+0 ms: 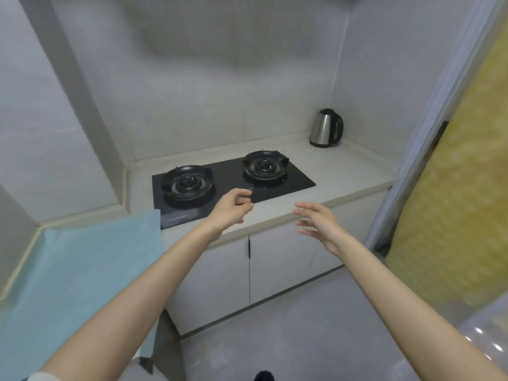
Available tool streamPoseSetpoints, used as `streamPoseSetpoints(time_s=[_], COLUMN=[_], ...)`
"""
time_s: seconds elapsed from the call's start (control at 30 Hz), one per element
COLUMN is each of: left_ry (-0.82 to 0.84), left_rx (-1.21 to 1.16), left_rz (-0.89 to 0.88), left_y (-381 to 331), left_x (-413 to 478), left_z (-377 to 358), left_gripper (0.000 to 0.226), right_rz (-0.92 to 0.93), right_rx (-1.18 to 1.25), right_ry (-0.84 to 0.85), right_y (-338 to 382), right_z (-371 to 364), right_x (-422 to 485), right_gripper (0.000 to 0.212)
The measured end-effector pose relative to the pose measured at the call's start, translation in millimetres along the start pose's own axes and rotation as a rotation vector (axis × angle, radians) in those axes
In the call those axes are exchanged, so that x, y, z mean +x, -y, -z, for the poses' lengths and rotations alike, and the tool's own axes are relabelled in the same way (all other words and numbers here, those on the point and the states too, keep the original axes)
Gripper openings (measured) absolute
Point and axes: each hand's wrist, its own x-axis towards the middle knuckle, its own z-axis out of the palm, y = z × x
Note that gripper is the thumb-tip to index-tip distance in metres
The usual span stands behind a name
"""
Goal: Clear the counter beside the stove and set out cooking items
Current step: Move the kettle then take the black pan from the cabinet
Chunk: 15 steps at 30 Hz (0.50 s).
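A black two-burner gas stove (291, 182) is set into a pale counter (349, 171) in a tiled corner. At the counter's back right stands a steel electric kettle (325, 127) with a black handle. My left hand (233, 207) hovers over the stove's front edge, fingers loosely curled with nothing in them, just below a small dark knob (249, 185). My right hand (316, 221) hangs over the counter's front edge to the right, fingers spread and straight, touching nothing.
A light blue sheet (96, 257) covers the lower counter on the left, up to the stove's corner. White cabinet doors (280, 265) sit under the counter. A yellow patterned panel (453, 202) and a door frame close off the right side. Grey floor lies below.
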Motion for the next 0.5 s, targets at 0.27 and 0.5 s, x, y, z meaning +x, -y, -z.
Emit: streamPoseSetpoints(time_s=[0.27, 0.5], left_ry=[0.121, 0.156], left_rx=[-0.024, -0.075], left_rz=[-0.064, -0.093], left_y=[-46, -80], left_x=[163, 279], left_z=[-50, -106], left_gripper=[0.036, 0.035], right_rz=[0.02, 0.107], right_rx=[0.004, -0.063], right_ry=[-0.125, -0.226], right_y=[52, 91], right_z=[60, 126], right_x=[121, 202], right_gripper=[0.023, 0.016])
